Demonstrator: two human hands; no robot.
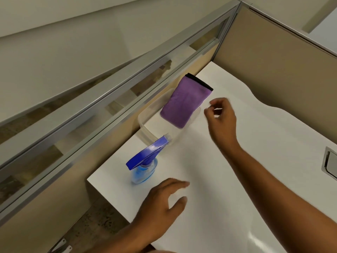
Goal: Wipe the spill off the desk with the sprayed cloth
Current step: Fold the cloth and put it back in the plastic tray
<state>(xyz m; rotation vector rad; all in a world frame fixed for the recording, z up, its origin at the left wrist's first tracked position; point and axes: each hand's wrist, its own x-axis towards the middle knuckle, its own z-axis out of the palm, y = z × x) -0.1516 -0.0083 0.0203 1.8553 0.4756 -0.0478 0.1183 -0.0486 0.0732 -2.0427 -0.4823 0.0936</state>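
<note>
A folded purple cloth (184,101) with a black edge lies across the far end of a clear plastic tray (144,123) at the back of the white desk (228,179). A spray bottle (144,165) with a blue trigger head stands in front of the tray. My right hand (220,117) hovers just right of the cloth, fingers loosely curled, holding nothing. My left hand (164,201) hovers over the desk just below the bottle, fingers apart, empty. No spill is visible on the desk.
Beige partition walls (273,70) with a metal-framed glass strip (109,99) enclose the desk at the back and right. A metal cable hatch (331,163) sits in the desk at the right edge. The desk's left edge drops to a speckled floor (94,227).
</note>
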